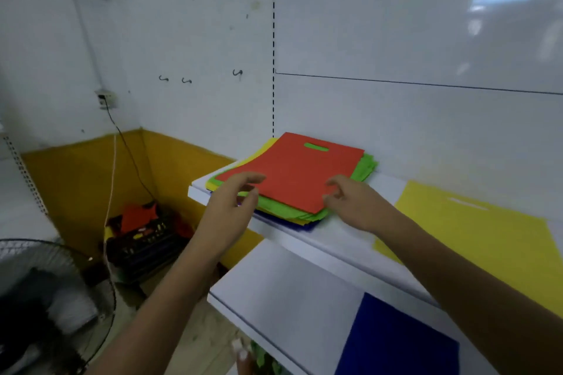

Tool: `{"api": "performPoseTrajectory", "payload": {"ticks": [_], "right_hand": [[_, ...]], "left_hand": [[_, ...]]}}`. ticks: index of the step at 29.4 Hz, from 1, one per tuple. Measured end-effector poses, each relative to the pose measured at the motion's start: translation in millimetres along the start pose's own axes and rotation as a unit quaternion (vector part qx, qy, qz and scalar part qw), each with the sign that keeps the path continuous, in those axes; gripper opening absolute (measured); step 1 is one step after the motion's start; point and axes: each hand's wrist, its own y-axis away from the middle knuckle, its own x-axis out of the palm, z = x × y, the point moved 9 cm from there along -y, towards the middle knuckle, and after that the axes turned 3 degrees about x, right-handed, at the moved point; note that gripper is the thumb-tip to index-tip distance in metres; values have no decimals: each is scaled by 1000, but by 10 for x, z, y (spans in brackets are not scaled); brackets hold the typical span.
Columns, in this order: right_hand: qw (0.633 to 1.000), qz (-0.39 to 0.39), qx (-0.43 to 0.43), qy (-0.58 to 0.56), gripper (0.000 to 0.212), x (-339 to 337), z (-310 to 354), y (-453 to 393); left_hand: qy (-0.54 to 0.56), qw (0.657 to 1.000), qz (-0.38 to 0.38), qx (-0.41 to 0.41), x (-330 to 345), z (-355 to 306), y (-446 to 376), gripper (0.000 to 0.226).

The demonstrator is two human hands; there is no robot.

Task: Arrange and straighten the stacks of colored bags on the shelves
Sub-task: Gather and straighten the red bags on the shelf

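Nearest us: blue bag (pixel 396 341), flat on the lower shelf (pixel 283 292). Upper shelf (pixel 338 237): yellow bag (pixel 475 231) lying flat at right; at the left end, one stack of bags (pixel 292 192), red bag (pixel 292 173) on top with a green-showing handle slot, green, yellow and blue layers fanned out untidily beneath. Our left hand (pixel 231 201) sits at the stack's left front edge, grip released, fingers loosely bent over the red bag. Our right hand (pixel 353 201) is at the front right corner, fingers curled; we cannot tell whether it pinches the red bag. Floor, left: fan (pixel 45 298), dark crate (pixel 146 240).
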Motion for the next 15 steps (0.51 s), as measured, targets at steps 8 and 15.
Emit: {"api": "performPoseTrajectory", "payload": {"ticks": [8,15], "right_hand": [[953,10,152,261,60,13,-328,-761],[930,2,246,274,71,72,-473,-722]], "left_hand": [[-104,982,157,-21,114,1055,-1266,31],[-382,832,402,22,781,1566,-1318,74]]}}
